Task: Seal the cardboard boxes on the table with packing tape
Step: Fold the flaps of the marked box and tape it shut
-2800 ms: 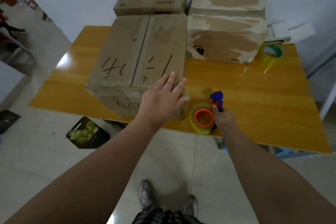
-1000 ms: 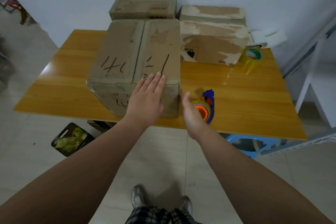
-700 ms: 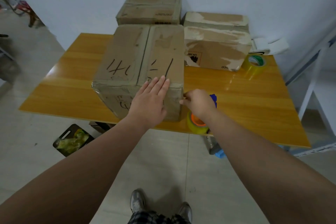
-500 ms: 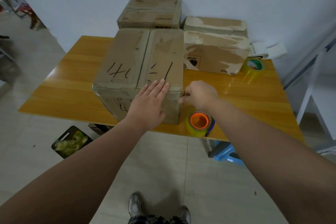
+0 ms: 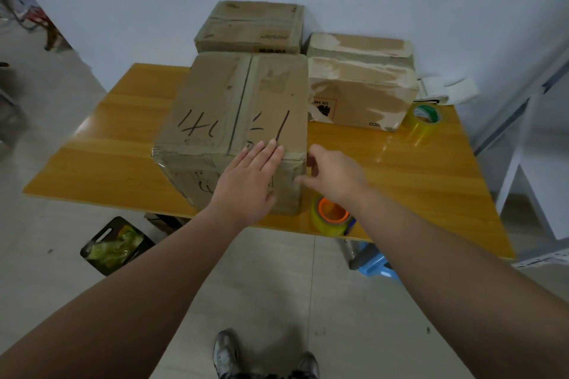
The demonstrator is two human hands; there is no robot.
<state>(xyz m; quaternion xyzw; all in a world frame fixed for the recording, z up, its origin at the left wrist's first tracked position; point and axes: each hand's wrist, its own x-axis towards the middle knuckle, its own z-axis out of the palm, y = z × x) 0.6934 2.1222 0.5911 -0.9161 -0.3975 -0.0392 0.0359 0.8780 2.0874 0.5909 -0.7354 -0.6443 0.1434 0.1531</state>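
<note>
In the head view the left hand [image 5: 246, 184] lays its fingers straight and together on the box [image 5: 215, 108], the right hand [image 5: 334, 177] curls its fingers at the box corner, grip unclear, and the wrist behind them may push the tape roll [image 5: 331, 215] off the counter [image 5: 415, 181].
</note>
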